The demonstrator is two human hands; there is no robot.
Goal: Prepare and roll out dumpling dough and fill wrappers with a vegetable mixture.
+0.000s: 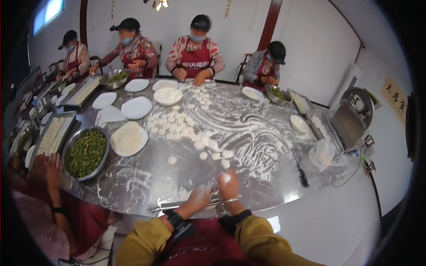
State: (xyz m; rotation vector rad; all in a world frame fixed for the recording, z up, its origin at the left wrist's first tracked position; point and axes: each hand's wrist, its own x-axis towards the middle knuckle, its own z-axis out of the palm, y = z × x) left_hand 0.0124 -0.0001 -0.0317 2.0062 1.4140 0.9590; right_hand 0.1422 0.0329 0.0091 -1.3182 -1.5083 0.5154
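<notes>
My right hand [229, 187] is closed around a small white dough piece [227, 178], part of which shows between the fingers. Close on its left, my floury left hand [199, 198] is low over the steel table near its front edge; its fingers are partly hidden, and whether they grip anything is unclear. Slim metal bars [173, 206] lie under and beside that hand. Just beyond my right hand is a flat dough round [225, 163]. A larger group of dough rounds [171, 123] spreads across the middle, with one single round [172, 160] apart from it.
At left stand a steel bowl of chopped green filling [106, 146], a tray of dumplings [55, 133] and a plate with a dough sheet [145, 141]. A black-handled tool [302, 174] and a plastic bag [322, 154] lie right. Co-workers sit opposite; another's hand [53, 174] is beside me.
</notes>
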